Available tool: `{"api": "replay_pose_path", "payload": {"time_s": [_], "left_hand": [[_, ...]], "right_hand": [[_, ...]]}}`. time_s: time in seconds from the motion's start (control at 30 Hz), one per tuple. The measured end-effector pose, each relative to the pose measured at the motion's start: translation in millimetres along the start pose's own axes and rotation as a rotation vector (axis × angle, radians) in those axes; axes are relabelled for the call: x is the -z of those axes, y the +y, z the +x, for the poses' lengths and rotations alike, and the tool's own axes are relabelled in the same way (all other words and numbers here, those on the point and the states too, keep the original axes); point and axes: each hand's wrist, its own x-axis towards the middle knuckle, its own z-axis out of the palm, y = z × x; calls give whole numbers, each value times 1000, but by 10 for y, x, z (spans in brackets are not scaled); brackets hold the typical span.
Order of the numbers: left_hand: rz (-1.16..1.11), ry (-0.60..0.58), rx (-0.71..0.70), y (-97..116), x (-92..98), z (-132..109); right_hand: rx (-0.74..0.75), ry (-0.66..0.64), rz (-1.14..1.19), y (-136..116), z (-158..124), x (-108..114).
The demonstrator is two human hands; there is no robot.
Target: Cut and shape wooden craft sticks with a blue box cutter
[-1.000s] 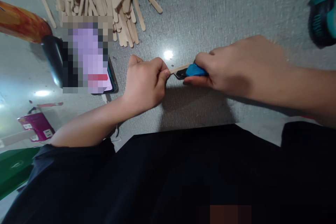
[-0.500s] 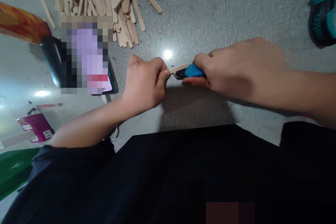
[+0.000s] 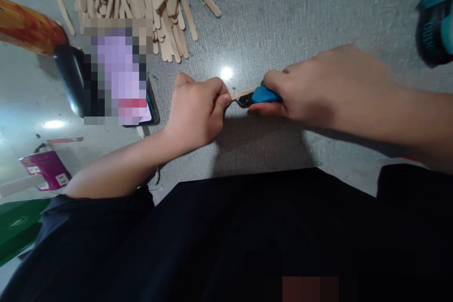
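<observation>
My left hand (image 3: 200, 108) is closed, its thumb and fingers pinching one end of a wooden craft stick (image 3: 244, 93). In my right hand (image 3: 318, 85) is a blue and black utility knife (image 3: 264, 95), with the fingers wrapped round its body. The knife's black front end lies along the stick, close by my left fingertips. Whether the blade touches the wood is too small to tell. My right hand covers the stick's far end.
Many loose craft sticks (image 3: 170, 14) lie in a heap at the upper left. Below them is a phone (image 3: 152, 108), partly blurred out, with a cable. An orange cylinder (image 3: 31, 26), a dark rounded object (image 3: 69, 75) and a purple power adapter (image 3: 46, 170) are further left. A dark teal container (image 3: 433, 28) stands right.
My right hand and the knife have shifted slightly right, away from my left hand. My left hand keeps its pinch on the stick. The view has moved a little.
</observation>
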Motion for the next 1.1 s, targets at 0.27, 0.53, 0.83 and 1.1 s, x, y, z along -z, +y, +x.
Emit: {"api": "replay_pose_path", "payload": {"time_s": [0.27,0.53,0.83,1.1], "left_hand": [[8,-14,16,-2,0,-12],[23,-16,19,3,-11,-6],[-19,-25,-3,-26,0,-7],[-28,-5,-25,-42,-22,-8]], "right_hand": [[-3,-32,93,50,-8,-27],[-17,28,30,36,-14,-52],[20,83,13,19,-25,-96],[10,63,28,7,-31,-73]]}}
